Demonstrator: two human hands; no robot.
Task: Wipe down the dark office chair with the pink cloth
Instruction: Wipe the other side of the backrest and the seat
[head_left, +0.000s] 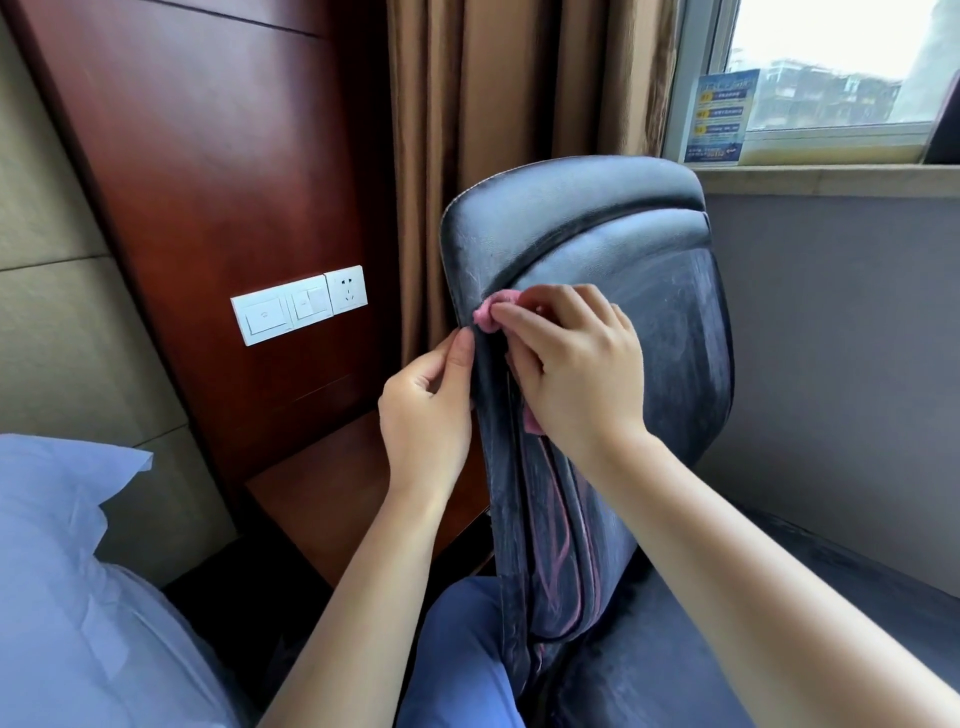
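Chair: the dark office chair with worn, shiny leather-like backrest stands in front of the person, its back upright, near the brown curtain and the window sill.
Cloth: the small pink cloth is bunched up and pressed on the left side of the backrest, where the padded seam meets the edge; a second bit of pink shows lower, under the right palm.
Right hand: the right hand lies over the cloth, its fingers curled and pinching it against the seam, the fingertips pointing to the left.
Left hand: the left hand grips the left edge of the backrest just below the cloth, thumb on the front, the other fingers curled behind; it seems to steady the chair.
Key relation: the seam and the edge run long from top to bottom, and the cloth sits at their upper part, touching the right fingertips and just above the left thumb.
Judgement: the next wipe should probably follow this seam downward, and the right hand is the nearer one; the left hand lies in this path.
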